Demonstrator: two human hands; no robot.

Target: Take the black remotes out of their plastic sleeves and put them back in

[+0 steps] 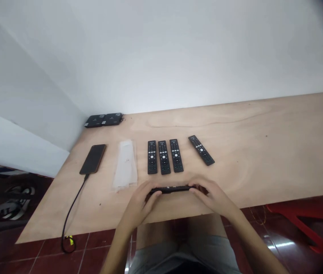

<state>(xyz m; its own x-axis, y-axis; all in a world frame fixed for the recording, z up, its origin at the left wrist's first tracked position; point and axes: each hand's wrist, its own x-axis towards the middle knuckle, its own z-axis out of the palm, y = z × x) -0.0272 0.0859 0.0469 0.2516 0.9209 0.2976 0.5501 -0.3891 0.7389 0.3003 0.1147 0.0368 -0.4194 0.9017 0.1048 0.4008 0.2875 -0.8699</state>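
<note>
A black remote control (171, 189) is held sideways near the table's front edge, seen nearly edge-on. My left hand (143, 199) grips its left end between thumb and fingers. At the other end, my right hand (207, 192) pinches it the same way. Just beyond lie three black remotes side by side: the left one (152, 157), the middle one (163, 157) and the right one (176, 155), buttons up. Farther right, a separate remote (201, 150) rests at a slant. Left of the row are flat clear plastic sleeves (125, 165).
A phone (93, 159) lies on the wooden table (264, 152), its black cable (73, 207) hanging over the front edge. Two black boxes, a left one (94, 121) and a right one (112, 119), sit at the back left corner by the white wall. A red stool (301, 219) stands below right.
</note>
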